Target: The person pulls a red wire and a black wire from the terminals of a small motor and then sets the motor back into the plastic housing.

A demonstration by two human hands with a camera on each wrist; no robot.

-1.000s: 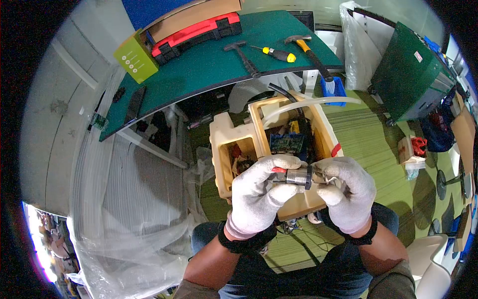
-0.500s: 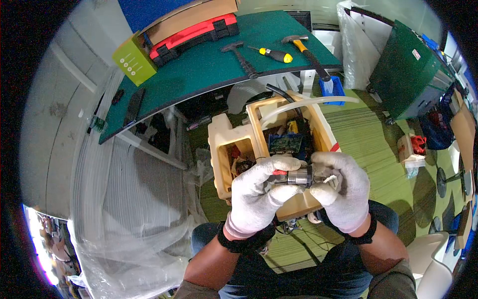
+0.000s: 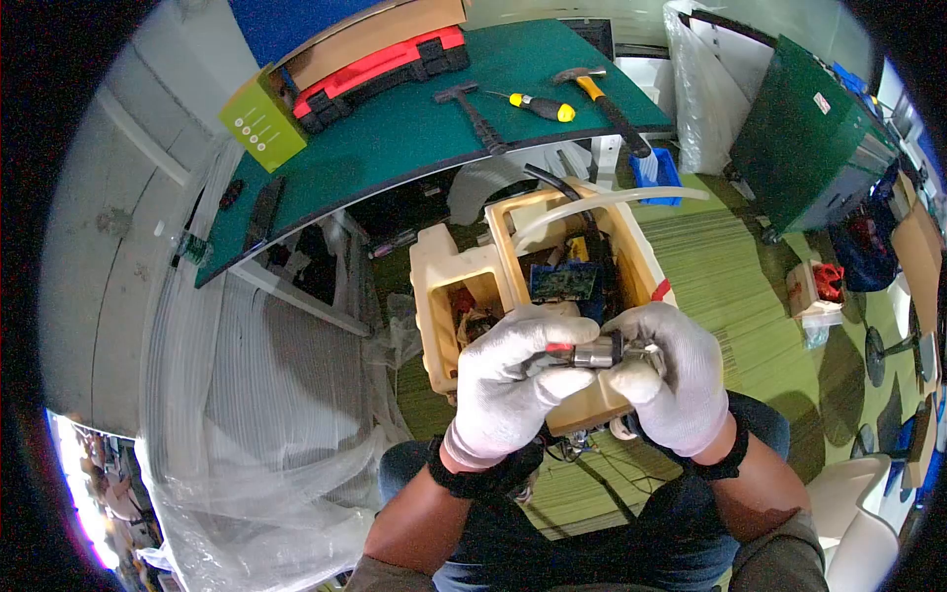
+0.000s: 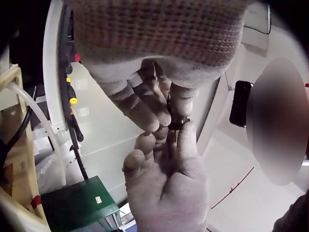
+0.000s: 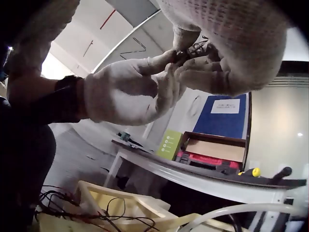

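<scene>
A short silver metal cylinder with a black collar and a red piece at its left end is held level between two white-gloved hands. My left hand grips its left part between thumb and fingers. At the collar end, my right hand pinches the part with thumb and curled fingers, hiding most of that end. Metallic bits show between the right fingers. In the right wrist view a dark ridged piece pokes out where the fingertips of both hands meet.
Below the hands stands a cream plastic bin holding a circuit board, with a pale hose across it. Behind, a green-topped table carries two hammers, a screwdriver and a red-black toolbox.
My right hand has shifted slightly left and its fingers have curled further round the collar end. The left hand keeps its grip on the cylinder. The head view has moved a little.
</scene>
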